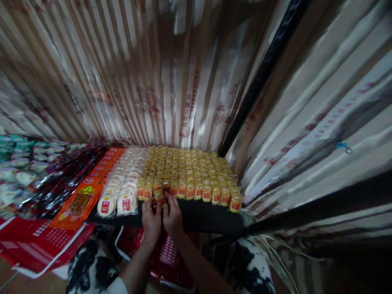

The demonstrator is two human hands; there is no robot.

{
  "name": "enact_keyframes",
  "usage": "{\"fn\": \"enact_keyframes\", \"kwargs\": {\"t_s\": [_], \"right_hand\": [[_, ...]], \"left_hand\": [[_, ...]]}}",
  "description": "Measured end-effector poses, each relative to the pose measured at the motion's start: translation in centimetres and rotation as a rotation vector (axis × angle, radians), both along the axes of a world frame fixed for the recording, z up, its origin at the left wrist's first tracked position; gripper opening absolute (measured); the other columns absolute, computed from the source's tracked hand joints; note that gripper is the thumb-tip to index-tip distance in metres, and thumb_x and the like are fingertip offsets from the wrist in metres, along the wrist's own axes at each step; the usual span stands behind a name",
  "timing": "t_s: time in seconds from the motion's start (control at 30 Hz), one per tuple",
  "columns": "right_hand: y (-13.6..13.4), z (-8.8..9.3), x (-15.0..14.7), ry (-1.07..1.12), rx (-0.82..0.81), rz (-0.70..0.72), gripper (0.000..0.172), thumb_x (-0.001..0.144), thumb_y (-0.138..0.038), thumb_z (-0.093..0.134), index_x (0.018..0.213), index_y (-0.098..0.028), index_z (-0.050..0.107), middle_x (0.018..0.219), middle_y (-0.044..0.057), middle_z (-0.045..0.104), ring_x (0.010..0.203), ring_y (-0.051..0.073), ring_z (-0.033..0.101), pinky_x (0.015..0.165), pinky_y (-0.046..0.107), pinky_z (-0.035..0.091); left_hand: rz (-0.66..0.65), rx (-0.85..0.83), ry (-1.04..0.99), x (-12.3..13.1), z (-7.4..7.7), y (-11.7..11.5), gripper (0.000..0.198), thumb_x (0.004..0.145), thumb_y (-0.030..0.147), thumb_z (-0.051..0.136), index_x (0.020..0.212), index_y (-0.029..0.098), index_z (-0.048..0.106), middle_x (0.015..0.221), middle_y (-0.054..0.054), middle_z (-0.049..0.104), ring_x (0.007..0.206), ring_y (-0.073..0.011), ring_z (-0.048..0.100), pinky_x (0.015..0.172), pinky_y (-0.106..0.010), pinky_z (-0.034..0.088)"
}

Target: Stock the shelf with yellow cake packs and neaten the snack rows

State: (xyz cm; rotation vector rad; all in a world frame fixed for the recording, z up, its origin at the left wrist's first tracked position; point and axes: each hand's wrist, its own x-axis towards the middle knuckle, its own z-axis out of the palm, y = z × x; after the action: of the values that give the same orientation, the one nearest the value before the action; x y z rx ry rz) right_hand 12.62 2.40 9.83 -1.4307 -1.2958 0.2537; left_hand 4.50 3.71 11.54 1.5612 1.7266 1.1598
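My left hand [151, 218] and my right hand [172, 214] are close together at the front edge of a dark shelf [202, 214]. Between their fingertips is a small yellow snack packet [158, 192] with a red label, tilted slightly and standing a little forward of its row. Fingers of both hands are bent and closed against it. Behind and to the right, rows of similar yellow packets [190, 190] are packed tightly. Left of them lie two rows of clear-wrapped round white cakes [126, 203] with red labels.
An orange snack packet [80, 204], dark shiny packets [55, 188] and green-white packets [18, 163] fill the shelf's left side. Red baskets [33, 245] sit below. A dark post [260, 77] rises behind, before printed pleated sheeting [171, 81].
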Motion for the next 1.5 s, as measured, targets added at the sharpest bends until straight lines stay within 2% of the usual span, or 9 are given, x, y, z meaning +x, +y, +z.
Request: {"fn": "enact_keyframes", "kwargs": {"t_s": [0.1,0.3,0.43,0.63,0.73,0.87,1.03,1.23,1.5], "right_hand": [[-1.3,0.7,0.2,0.059,0.013,-0.014,0.038,0.086,-0.017,0.035,0.116,-0.017,0.058,0.108,0.011,0.063,0.100,0.018,0.061,0.087,0.032,0.051],[-4.9,1.9,2.9,0.082,-0.052,-0.151,0.035,0.087,-0.019,0.036,0.112,-0.020,0.061,0.106,0.008,0.063,0.099,0.018,0.060,0.089,0.032,0.049],[-7.1,1.7,6.5,0.025,-0.030,-0.237,0.035,0.089,-0.023,0.037,0.116,-0.020,0.058,0.110,0.009,0.061,0.104,0.019,0.058,0.089,0.034,0.049],[-9.2,1.2,12.0,-0.014,-0.015,-0.372,0.035,0.089,-0.022,0.036,0.118,-0.018,0.054,0.116,0.012,0.058,0.111,0.021,0.054,0.093,0.041,0.046],[-10.1,0.6,13.6,-0.032,-0.010,-0.425,0.036,0.088,-0.020,0.035,0.119,-0.017,0.053,0.120,0.013,0.055,0.116,0.022,0.050,0.096,0.044,0.044],[-11.0,-0.2,14.4,-0.059,0.023,-0.445,0.036,0.088,-0.017,0.034,0.120,-0.016,0.052,0.122,0.014,0.053,0.118,0.022,0.048,0.097,0.047,0.042],[-11.4,-0.9,14.8,-0.046,0.035,-0.454,0.037,0.088,-0.017,0.034,0.121,-0.016,0.051,0.122,0.014,0.054,0.117,0.023,0.049,0.096,0.047,0.043],[-11.1,-1.4,15.5,-0.029,0.059,-0.467,0.035,0.089,-0.017,0.034,0.119,-0.016,0.054,0.119,0.014,0.056,0.114,0.022,0.052,0.092,0.043,0.047],[-10.6,-2.4,15.8,-0.029,0.037,-0.503,0.038,0.088,-0.016,0.034,0.120,-0.017,0.054,0.115,0.014,0.057,0.110,0.022,0.055,0.089,0.041,0.049]], "left_hand": [[-0.007,0.014,0.003,0.4,0.6,-0.7,0.037,0.078,0.046,0.045,0.096,0.016,0.057,0.089,-0.008,0.055,0.076,-0.0203,0.058,0.075,-0.038,0.050],[-0.200,-0.117,-0.125,3.1,0.9,-2.7,0.041,0.075,0.050,0.051,0.098,0.017,0.052,0.077,-0.004,0.062,0.068,-0.0188,0.060,0.068,-0.034,0.050],[-0.307,-0.122,-0.156,6.9,0.6,-3.8,0.046,0.075,0.044,0.052,0.112,0.017,0.048,0.090,-0.005,0.064,0.073,-0.0170,0.062,0.072,-0.032,0.050],[-0.481,-0.068,-0.079,13.8,1.3,-4.4,0.036,0.079,0.034,0.049,0.109,0.015,0.053,0.099,-0.008,0.064,0.080,-0.0164,0.061,0.079,-0.031,0.049],[-0.539,-0.052,-0.001,16.4,1.9,-4.5,0.033,0.081,0.029,0.048,0.111,0.015,0.052,0.099,-0.008,0.064,0.082,-0.0160,0.062,0.081,-0.031,0.048],[-0.552,-0.059,0.075,18.7,2.1,-4.3,0.030,0.082,0.025,0.049,0.110,0.016,0.051,0.101,-0.008,0.064,0.085,-0.0162,0.062,0.083,-0.031,0.047],[-0.563,-0.051,0.109,20.2,1.9,-4.4,0.026,0.082,0.022,0.049,0.107,0.018,0.052,0.097,-0.007,0.063,0.090,-0.0180,0.061,0.084,-0.032,0.047],[-0.538,-0.030,0.133,20.5,2.0,-4.9,0.024,0.080,0.023,0.049,0.103,0.017,0.053,0.103,-0.009,0.056,0.091,-0.0190,0.058,0.082,-0.032,0.046],[-0.580,-0.040,0.111,20.7,1.6,-4.7,0.017,0.082,0.024,0.044,0.098,0.019,0.047,0.077,0.000,0.054,0.073,-0.0150,0.056,0.074,-0.028,0.045]]}}
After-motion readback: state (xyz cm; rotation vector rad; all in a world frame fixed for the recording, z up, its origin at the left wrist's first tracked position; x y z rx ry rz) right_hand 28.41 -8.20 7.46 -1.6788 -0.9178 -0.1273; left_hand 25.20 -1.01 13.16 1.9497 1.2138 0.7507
